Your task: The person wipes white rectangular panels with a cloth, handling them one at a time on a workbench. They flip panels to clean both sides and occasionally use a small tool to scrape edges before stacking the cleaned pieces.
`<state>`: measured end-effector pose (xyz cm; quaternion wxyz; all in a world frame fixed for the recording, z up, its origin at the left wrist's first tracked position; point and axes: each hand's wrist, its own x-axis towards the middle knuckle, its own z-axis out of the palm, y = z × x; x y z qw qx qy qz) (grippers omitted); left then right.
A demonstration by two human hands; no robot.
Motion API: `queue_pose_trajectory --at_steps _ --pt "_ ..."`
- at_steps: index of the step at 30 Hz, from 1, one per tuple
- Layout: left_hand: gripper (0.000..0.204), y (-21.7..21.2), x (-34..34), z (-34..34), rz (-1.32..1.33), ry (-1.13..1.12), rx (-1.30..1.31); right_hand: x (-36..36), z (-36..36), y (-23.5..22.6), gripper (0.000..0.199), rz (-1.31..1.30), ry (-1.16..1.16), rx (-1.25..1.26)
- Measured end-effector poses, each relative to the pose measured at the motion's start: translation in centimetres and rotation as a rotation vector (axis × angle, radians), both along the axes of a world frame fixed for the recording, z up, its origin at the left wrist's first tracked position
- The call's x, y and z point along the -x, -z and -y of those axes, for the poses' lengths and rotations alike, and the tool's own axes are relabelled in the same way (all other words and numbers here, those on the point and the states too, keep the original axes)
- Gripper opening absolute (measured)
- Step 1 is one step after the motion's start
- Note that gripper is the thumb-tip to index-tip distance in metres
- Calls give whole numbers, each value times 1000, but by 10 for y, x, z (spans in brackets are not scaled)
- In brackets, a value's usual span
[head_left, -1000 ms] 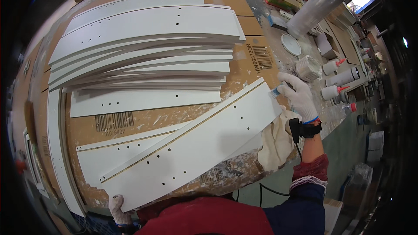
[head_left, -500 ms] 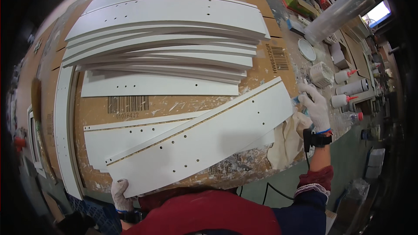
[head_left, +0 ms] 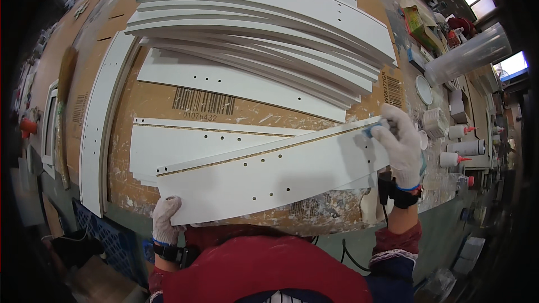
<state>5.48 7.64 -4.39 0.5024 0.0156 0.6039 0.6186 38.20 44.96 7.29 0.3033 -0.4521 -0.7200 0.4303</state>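
Note:
A long white panel (head_left: 314, 171) with a routed groove and drilled holes lies slanted in front of me, its right end higher in the picture. At its lower left corner my left hand (head_left: 167, 219), in a white glove, is closed on the panel's edge, thumb on top. My right hand (head_left: 403, 148), also gloved, is over the panel's right end. Its fingers pinch a small blue piece (head_left: 369, 130) against or just above the surface; its kind is too small to tell. Another white panel (head_left: 168, 148) lies partly under the slanted one.
Beyond are a stack of curved white panels (head_left: 258, 19) and, at left, a long upright-lying panel (head_left: 101, 134), all on cardboard (head_left: 163, 101). A brush (head_left: 64, 95) lies far left. At right stand a clear plastic roll (head_left: 469, 56), red-tipped bottles (head_left: 452, 160) and a crumpled cloth (head_left: 369, 205).
My right hand has moved from beside the panel's right end to over its face, with the blue piece. The panel lies less steeply, my left hand still on its corner. The view has shifted.

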Motion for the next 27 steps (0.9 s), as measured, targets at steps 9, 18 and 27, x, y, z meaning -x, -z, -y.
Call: queue_pose_trajectory --at_steps 9,18,27 --pt "27 -17 -8 -10 47 -33 21 126 42 -13 39 416 -388 -179" --pt "25 -22 -3 -12 15 42 55 89 4 3 30 540 -212 -275" --pt "23 -16 1 -12 83 69 -11 15 -52 4 34 800 47 -529"
